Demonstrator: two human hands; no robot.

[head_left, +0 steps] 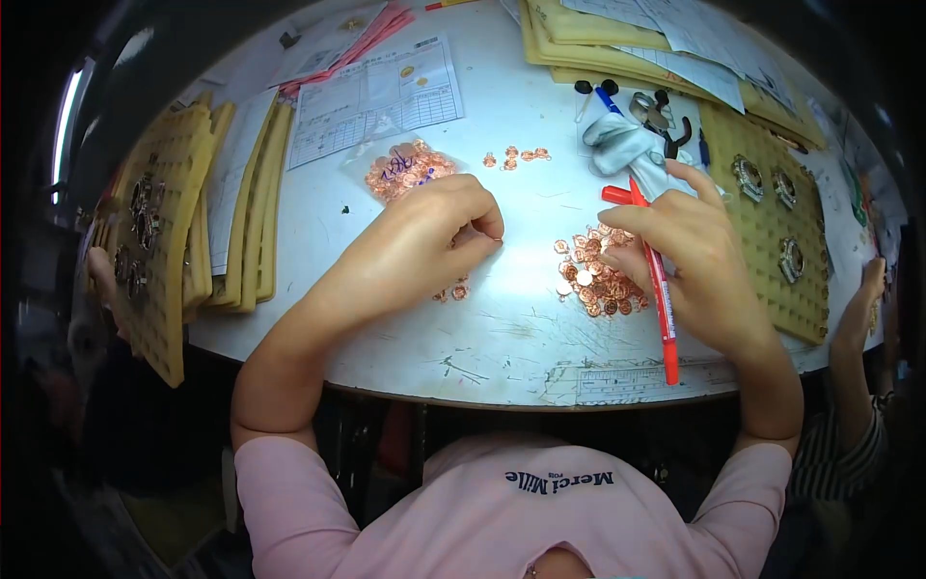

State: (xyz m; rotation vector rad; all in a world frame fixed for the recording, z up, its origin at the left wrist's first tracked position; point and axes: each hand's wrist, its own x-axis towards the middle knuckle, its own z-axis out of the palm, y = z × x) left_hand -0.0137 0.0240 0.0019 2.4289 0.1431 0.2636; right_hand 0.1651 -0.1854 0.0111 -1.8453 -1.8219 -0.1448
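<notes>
My left hand is closed, with thumb and index finger pinched together over the table. A tiny edge shows at the fingertips, too small to make out. Under that hand lie a few copper-coloured round pieces, partly hidden. My right hand holds a red marker pen, which slants down across the palm. Its thumb and index finger curve apart above a heap of small copper-coloured round pieces. A short red piece sits by the marker's upper end; whether it is joined on cannot be told.
Behind my left hand lies a clear bag of copper pieces; a few loose ones lie right of it. A white cloth and pliers sit back right. Yellow foam trays with metal parts flank both sides. Other people's hands show at the edges.
</notes>
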